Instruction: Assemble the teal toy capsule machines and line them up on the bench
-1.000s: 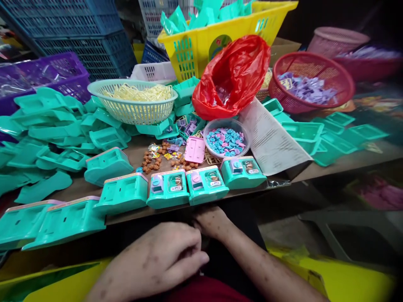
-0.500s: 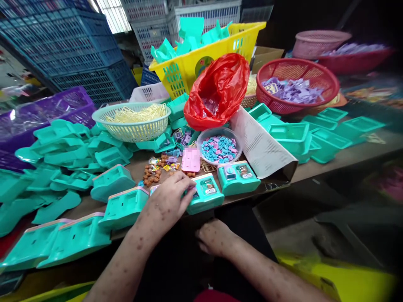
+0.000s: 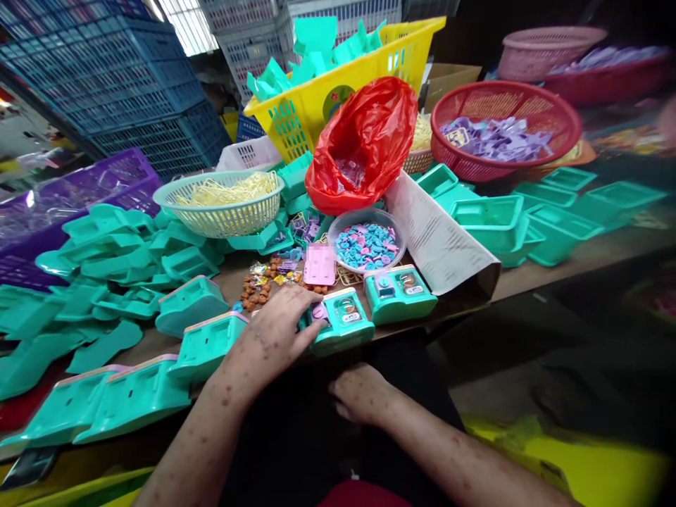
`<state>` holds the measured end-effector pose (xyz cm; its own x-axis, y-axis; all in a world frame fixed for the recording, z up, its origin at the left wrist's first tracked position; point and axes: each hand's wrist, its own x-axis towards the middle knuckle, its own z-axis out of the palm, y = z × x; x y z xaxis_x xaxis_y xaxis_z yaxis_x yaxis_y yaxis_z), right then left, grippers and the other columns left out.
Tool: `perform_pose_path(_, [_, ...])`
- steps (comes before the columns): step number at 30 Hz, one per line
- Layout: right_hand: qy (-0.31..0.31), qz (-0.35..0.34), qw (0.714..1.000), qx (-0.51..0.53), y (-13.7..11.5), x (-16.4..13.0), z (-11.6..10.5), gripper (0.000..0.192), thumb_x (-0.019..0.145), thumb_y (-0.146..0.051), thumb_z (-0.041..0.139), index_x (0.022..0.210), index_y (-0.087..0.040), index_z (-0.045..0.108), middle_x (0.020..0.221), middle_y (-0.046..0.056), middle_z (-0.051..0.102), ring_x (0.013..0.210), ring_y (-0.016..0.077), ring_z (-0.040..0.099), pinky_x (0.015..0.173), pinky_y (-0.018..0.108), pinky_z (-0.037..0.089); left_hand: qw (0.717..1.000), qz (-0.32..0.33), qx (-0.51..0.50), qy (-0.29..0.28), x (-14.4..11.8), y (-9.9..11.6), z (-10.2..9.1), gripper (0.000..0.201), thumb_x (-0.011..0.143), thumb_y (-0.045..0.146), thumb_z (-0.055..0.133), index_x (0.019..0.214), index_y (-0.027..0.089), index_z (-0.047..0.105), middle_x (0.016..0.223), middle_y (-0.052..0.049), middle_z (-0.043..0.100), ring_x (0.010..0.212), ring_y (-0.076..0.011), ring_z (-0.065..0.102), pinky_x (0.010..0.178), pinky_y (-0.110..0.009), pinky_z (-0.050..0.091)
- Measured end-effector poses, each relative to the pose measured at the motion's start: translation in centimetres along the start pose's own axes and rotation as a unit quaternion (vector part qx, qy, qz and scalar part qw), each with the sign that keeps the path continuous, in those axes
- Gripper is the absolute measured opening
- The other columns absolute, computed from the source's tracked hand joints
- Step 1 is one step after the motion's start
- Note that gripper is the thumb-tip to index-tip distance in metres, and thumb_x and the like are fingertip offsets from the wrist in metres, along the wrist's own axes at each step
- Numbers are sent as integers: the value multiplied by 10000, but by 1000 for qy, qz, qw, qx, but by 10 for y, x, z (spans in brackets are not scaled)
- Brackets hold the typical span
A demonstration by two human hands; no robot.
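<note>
Two hands in view, only one at work. L hand [image 3: 277, 331] lies palm-down over a teal toy unit at the table's [image 3: 581, 264] front edge, fingers [image 3: 311, 331] curled loosely round its near side, thumb tip touching the next teal toy machine [image 3: 341, 318] just to the right; the covered unit is mostly hidden, so can't tell if it's truly gripped or only pressed on. R hand [image 3: 359, 394] sits low below the table edge, fingers half-curled, nothing visibly held. A third finished machine [image 3: 400, 292] stands right of those, apart from the hand. Behind fingers: brown beads [image 3: 253, 292], pink panel [image 3: 320, 264], clear bowl of blue/pink bits [image 3: 367, 243]. Further out: red bag [image 3: 364, 144], pale green basket of yellow pcs [image 3: 224, 201], yellow crate [image 3: 343, 84], red basket w/ purple parts [image 3: 504, 127], heaps of teal shells [image 3: 110, 253] to the left. Judgement: unit sits near the edge, so best to close thumb and fingers on opposite sides before lifting, lift straight up, avoid nudging the neighbour off the table. Keep wrist clear of the loose beads; R hand could come up to support from below.
</note>
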<state>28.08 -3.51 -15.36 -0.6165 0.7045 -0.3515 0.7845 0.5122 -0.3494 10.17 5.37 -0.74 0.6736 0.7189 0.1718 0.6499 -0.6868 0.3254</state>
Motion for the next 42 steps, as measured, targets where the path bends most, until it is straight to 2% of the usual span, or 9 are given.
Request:
perform_pose_path(10, [29,-26,999,-6,5,3,6,282,1020,-372,673,1126,-174,843,1031,139,856,945,310,817,764,368,584,1000,16,-2,-7,3,1,0,264,1114,344,609,1325,194,662,1321,-111,726,1266,-297,652,1125,-493,525])
perform_pose_path(15, [63,-146,987,9,2,-3,-4,227,1056,-405,626,1063,-258,799,1006,26,846,911,201,784,701,300,492,998,1,-43,-44,6,-4,-7,345,1084,423,673,1361,218,669,1365,-98,710,1311,-305,630,1152,-491,498])
perform_pose_path(18, [235,-246,940,13,-9,-16,-25,304,1063,-451,597,883,-243,726,776,-22,749,724,147,690,653,312,431,994,-32,-83,-65,8,0,-15,393,1097,552,612,1345,255,678,1358,-77,705,1275,-292,644,1114,-465,509])
perform_pose_path(20, [435,-257,863,19,-16,-28,-45,284,1034,-416,640,821,-231,671,635,-44,620,592,145,580,614,338,407,991,-51,-97,-72,8,2,-17,442,1079,624,602,1305,252,679,1321,-78,703,1231,-297,649,1074,-463,517])
perform_pose_path(22, [582,-199,787,39,-19,-38,-65,182,989,-386,718,920,-224,676,692,-28,634,651,171,604,667,357,485,992,-59,-96,-56,9,4,-14,435,1089,625,570,1255,234,666,1276,-86,690,1201,-299,639,1060,-474,507])
perform_pose_path(24, [637,-107,761,60,-17,-44,-79,325,953,-418,790,1160,-196,675,943,64,738,898,246,701,849,432,599,994,-65,-80,-33,11,4,-9,390,1129,570,491,1193,217,645,1226,-96,670,1176,-297,621,1050,-487,494])
perform_pose_path(29, [558,19,828,62,-8,-38,-73,916,903,-461,890,1623,-131,430,1519,256,597,1458,406,561,1207,643,531,997,-48,-52,-39,12,4,-3,342,1137,506,482,1060,200,612,1115,-93,632,1079,-285,609,964,-459,500])
perform_pose_path(35, [525,44,848,53,-11,-30,-58,944,901,-352,894,1673,-133,397,1638,283,506,1569,451,461,1249,689,489,998,-20,-27,-50,8,2,-7,314,1029,476,735,1102,188,635,1237,-104,613,1144,-297,627,969,-439,529])
perform_pose_path(42, [532,53,844,32,-13,-24,-60,887,877,-375,893,1594,-84,460,1579,289,556,1536,446,493,1249,663,492,993,16,90,-75,10,9,-9,281,1042,389,734,1143,161,606,1235,-144,654,1132,-321,662,921,-443,536])
